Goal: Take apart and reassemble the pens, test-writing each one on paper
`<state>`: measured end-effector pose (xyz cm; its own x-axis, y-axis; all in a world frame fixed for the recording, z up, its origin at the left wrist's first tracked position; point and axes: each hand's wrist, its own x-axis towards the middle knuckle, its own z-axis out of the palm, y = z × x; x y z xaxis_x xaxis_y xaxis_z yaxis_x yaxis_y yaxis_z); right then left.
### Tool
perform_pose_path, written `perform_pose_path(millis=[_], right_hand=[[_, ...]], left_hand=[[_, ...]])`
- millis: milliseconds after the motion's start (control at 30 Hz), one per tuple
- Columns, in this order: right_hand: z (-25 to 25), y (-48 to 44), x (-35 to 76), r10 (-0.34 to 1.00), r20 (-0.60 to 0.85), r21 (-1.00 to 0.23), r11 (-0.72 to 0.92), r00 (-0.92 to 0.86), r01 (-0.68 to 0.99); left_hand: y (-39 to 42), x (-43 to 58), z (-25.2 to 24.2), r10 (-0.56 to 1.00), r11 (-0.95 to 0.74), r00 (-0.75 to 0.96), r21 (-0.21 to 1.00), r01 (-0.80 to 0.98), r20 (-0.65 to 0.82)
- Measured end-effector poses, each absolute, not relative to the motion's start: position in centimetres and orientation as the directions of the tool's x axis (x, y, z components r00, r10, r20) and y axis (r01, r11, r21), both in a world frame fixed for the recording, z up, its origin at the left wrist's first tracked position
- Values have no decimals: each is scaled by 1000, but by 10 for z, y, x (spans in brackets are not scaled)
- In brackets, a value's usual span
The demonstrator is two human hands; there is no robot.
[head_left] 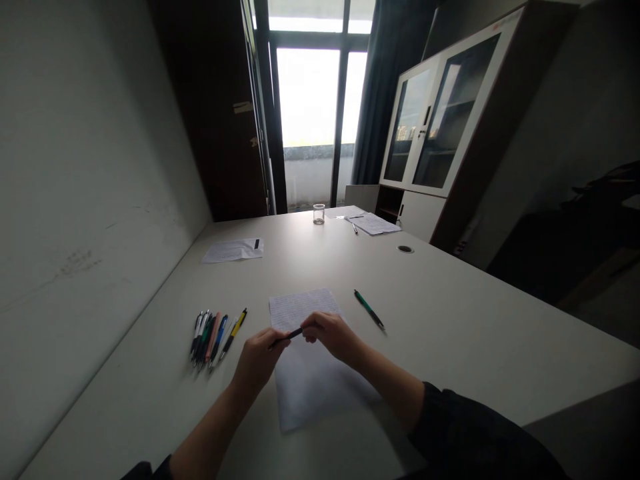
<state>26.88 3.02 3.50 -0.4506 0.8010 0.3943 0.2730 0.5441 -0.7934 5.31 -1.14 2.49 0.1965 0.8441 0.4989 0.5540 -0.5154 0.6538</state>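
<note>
Both my hands meet over a lined sheet of paper (pixel 305 373) on the white table (pixel 450 333). My left hand (pixel 257 360) and my right hand (pixel 327 333) are closed on the two ends of a thin dark pen (pixel 287 337), held level just above the sheet. To the left lies a row of several pens (pixel 215 337) in mixed colours. A single green pen (pixel 369 309) lies to the right of the sheet.
At the far end stand a small glass jar (pixel 319 213), loose papers (pixel 373 223) with a pen, and another sheet (pixel 234 250) at the left. A cable hole (pixel 405 249) is in the tabletop. A wall runs along the left; a glass-door cabinet (pixel 440 133) stands right.
</note>
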Motion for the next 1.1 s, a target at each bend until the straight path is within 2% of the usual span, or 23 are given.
perform_pose_path(millis=[233,333,533,900,1100], right_hand=[[36,29,272,731,410,-570,672,-545,473],[36,29,273,737,408,-581,665,-538,470],[34,33,273,758,418,-676,628,-501,386],[39,29,274,692,409,-490,716,-595,497],[40,28,273,711,377,-474,699,-594,535]], left_hand=[[-13,55,24,837,-532,229,643,551,496],[-12,56,25,843,-521,219,645,559,491],[-11,53,28,854,-500,203,646,576,480],[-9,51,18,849,-518,238,657,547,471],[-8,50,17,847,-523,245,658,542,472]])
